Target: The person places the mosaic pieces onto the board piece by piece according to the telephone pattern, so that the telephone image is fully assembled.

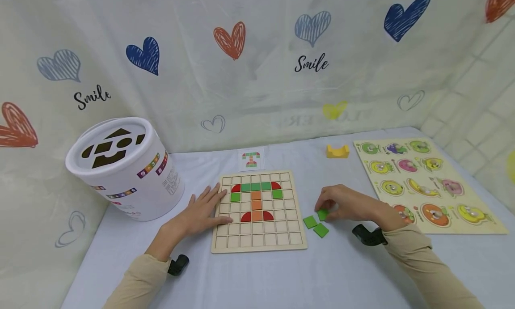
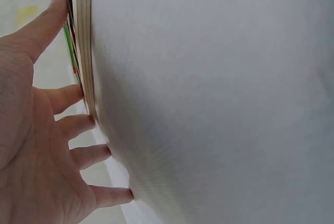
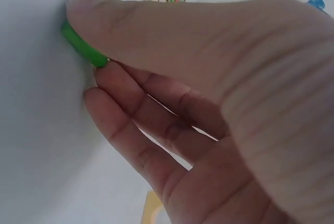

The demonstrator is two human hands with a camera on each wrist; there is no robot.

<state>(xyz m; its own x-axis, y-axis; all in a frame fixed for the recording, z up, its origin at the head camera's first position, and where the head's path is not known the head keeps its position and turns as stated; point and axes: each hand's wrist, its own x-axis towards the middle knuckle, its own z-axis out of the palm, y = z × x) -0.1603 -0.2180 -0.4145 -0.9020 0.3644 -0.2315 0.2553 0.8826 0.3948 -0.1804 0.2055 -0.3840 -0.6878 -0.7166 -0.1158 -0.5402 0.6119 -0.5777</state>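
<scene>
A wooden grid board (image 1: 237,246) lies on the white cloth, with red, green and orange pieces set in it in a T-like shape. Fingers spread, my left hand (image 1: 199,215) rests at its left edge; the thumb touches the board, as the left wrist view (image 2: 42,145) also shows. Right of the board, my right hand (image 1: 346,204) pinches a green square tile (image 3: 86,46) between thumb and fingers, low at the cloth. Two more green tiles, one nearer the board (image 1: 310,222) and one in front (image 1: 321,230), lie flat beside it.
A small pattern card (image 1: 251,158) lies behind the board. At the left stands a white tub (image 1: 161,184) with shaped slots in its lid. A fruit picture board (image 1: 374,166) lies at the right, and a yellow notched block (image 1: 337,152) sits at the back.
</scene>
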